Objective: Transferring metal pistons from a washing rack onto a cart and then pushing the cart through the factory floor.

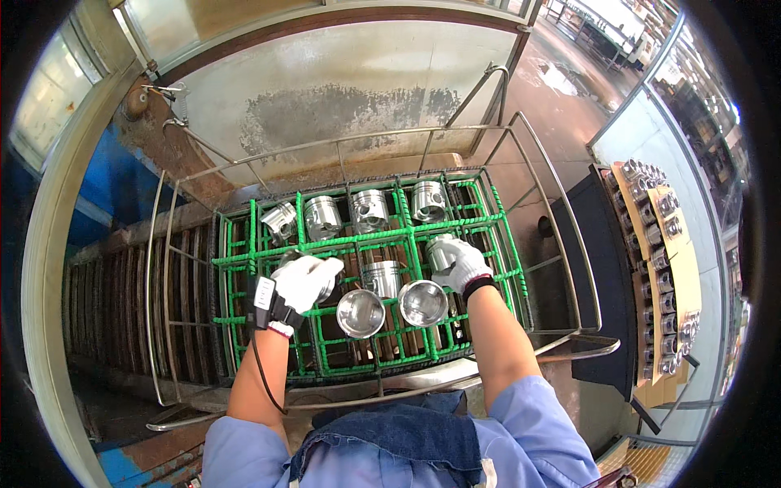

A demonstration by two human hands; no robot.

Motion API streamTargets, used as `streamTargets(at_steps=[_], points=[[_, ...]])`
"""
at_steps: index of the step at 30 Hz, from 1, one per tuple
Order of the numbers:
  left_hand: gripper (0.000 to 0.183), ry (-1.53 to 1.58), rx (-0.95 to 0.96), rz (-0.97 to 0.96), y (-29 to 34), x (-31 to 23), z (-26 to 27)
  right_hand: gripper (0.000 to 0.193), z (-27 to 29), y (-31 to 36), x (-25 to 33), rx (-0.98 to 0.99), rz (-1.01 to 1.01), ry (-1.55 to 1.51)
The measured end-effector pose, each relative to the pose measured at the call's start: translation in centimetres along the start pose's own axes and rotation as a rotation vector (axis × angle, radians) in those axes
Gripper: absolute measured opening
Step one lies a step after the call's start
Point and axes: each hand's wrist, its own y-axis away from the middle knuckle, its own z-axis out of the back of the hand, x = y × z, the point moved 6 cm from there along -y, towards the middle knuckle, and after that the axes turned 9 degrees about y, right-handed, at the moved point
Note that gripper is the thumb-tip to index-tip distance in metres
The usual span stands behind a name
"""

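Observation:
Both my hands wear white knit gloves and reach into a green-wrapped wire basket (342,238). My left hand (299,282) is curled over a metal piston (329,290), which it mostly hides. My right hand (464,264) grips another piston (440,254) in the right part of the basket, its fingers around the side. Between the hands lies a piston on its side (381,279). Nearer me, a left piston (360,314) and a right piston (423,303) show their round faces upward. Several more pistons (370,211) fill the back row, the leftmost one tilted.
A metal rail frame (579,268) surrounds the basket. Slatted rollers (122,301) extend to the left. On the right, a dark stand (598,285) bears cardboard (683,276) with many metal parts. A stained pale panel (350,89) rises behind. A cable (259,366) hangs from my left wrist device.

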Motion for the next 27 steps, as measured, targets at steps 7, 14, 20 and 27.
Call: streamTargets(at_steps=[7, 14, 20, 27], points=[[0.070, -0.581, 0.039, -0.184, 1.7, 2.4, -3.6, 0.024, 1.1, -4.6, -1.5, 0.108, 0.305, -0.494], [0.082, -0.754, -0.013, 0.051, 1.2, 4.5, -7.8, 0.057, -2.4, 6.4, 8.5, -0.024, 0.681, 1.143], [0.060, -0.903, -0.226, 0.002, -2.0, 9.8, -7.5, 0.085, -5.7, 10.7, 7.5, 0.193, 0.561, 2.002], [0.055, -0.897, -0.177, 0.052, -2.7, 8.0, -7.8, 0.033, -6.4, 11.0, 6.0, -0.147, 0.645, 1.975]])
